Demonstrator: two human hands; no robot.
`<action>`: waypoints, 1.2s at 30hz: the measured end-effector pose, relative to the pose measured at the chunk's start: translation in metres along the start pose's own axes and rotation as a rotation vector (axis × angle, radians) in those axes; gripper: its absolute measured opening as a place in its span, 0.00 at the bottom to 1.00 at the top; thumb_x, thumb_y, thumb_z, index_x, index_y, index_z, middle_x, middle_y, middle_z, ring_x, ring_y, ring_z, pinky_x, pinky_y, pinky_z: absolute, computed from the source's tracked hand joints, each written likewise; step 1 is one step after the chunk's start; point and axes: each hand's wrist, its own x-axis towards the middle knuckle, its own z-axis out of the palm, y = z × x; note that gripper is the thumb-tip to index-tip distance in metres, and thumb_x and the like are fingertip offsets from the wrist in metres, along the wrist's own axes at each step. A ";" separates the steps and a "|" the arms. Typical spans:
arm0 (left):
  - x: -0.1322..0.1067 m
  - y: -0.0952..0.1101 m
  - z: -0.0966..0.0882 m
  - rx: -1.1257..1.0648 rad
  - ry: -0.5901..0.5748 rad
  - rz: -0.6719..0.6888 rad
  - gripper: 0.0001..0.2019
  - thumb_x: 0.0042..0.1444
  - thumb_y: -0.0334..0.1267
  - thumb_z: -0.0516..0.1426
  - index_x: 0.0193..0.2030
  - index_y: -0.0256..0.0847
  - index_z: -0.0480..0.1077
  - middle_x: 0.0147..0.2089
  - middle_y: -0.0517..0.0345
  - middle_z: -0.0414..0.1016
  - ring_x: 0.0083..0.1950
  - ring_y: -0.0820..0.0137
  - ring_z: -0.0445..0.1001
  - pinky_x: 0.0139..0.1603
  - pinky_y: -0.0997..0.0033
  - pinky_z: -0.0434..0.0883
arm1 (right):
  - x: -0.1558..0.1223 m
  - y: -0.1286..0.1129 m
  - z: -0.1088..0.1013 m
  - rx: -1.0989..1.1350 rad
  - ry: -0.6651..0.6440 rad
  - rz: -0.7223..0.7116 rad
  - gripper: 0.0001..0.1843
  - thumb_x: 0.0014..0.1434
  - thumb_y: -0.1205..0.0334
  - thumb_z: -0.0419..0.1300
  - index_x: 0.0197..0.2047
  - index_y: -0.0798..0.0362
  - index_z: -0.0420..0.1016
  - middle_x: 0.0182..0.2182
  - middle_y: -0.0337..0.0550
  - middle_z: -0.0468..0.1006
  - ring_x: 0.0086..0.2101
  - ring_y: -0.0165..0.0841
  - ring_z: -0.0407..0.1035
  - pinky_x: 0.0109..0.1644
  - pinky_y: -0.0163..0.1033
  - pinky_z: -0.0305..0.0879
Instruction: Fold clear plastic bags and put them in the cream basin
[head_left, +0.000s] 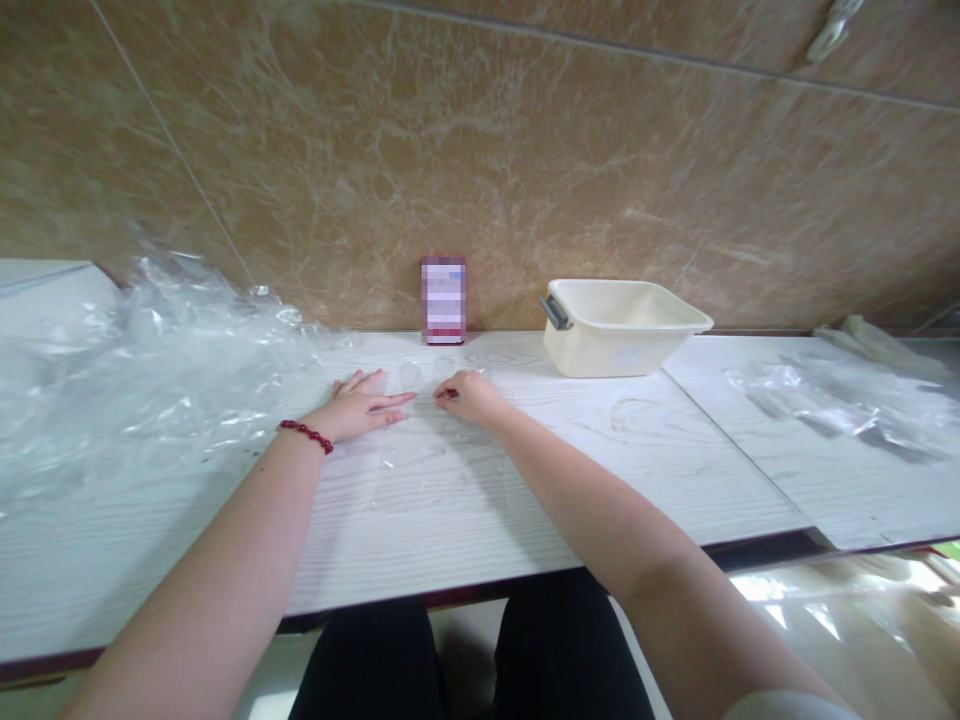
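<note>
A transparent plastic sheet or bag [427, 475] lies flat on the white wood-grain table, its outline faint. My left hand [361, 408], with a red bead bracelet [306, 434] at the wrist, rests palm down with fingers spread at the sheet's left side. Close to its fingertips, my right hand [469, 397] has its thumb and fingers curled into a pinch over the sheet's upper part. Whatever sits in that pinch is too small to make out.
Crumpled transparent plastic [172, 370] heaps up at left. A phone [444, 302] leans on the marbled wall. Right of it stands a cream plastic tub [600, 350] with a grey handle clip. More transparent plastic [847, 400] lies far right. The table's front edge runs before my knees.
</note>
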 end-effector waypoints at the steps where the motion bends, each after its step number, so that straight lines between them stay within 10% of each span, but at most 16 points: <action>1: 0.000 0.000 0.000 -0.008 0.000 -0.002 0.29 0.46 0.63 0.41 0.54 0.59 0.57 0.64 0.57 0.40 0.62 0.46 0.34 0.54 0.44 0.39 | 0.000 0.001 -0.002 -0.018 0.001 0.010 0.10 0.49 0.61 0.56 0.34 0.51 0.75 0.28 0.41 0.73 0.32 0.28 0.64 0.38 0.32 0.55; 23: 0.002 -0.007 0.001 0.015 -0.018 0.022 0.31 0.42 0.64 0.45 0.54 0.59 0.56 0.64 0.55 0.41 0.62 0.45 0.35 0.54 0.43 0.39 | -0.008 0.006 -0.011 -0.090 -0.055 0.187 0.13 0.47 0.47 0.56 0.37 0.36 0.73 0.36 0.41 0.65 0.41 0.36 0.55 0.44 0.41 0.50; 36: 0.001 0.000 -0.008 0.009 0.184 0.209 0.23 0.53 0.53 0.42 0.54 0.52 0.58 0.60 0.54 0.53 0.60 0.60 0.49 0.57 0.60 0.48 | -0.008 0.005 -0.021 -0.109 0.151 0.086 0.12 0.53 0.59 0.53 0.37 0.51 0.74 0.32 0.45 0.70 0.36 0.30 0.62 0.45 0.37 0.50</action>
